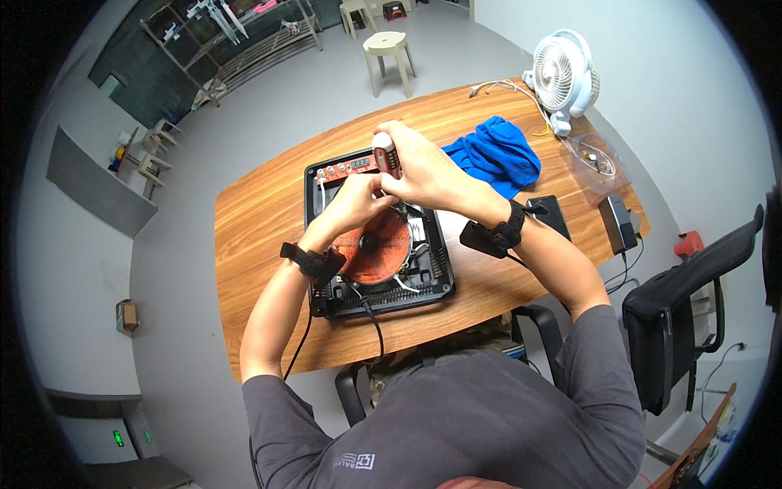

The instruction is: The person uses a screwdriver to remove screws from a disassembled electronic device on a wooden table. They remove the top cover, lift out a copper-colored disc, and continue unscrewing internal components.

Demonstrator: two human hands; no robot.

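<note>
An opened induction cooker (446,281) lies on the table before me, its black shell showing the inside. A round reddish coil (383,257) with a dark centre fills its middle, and a red circuit board (346,169) with a small display runs along the far edge. My right hand (422,173) is closed around a screwdriver (384,148) with a red and white handle, held over the cooker's far part. My left hand (356,200) is beside it, fingers pinched together near the lower end of the screwdriver. The screwdriver's tip and whatever the left fingers pinch are hidden.
A blue cloth (497,155) lies right of the cooker, near a dark flat object (548,216). Farther right are a white fan (562,77), a clear plastic bag (595,165) and a black power adapter (617,224). Black cables hang over the near table edge.
</note>
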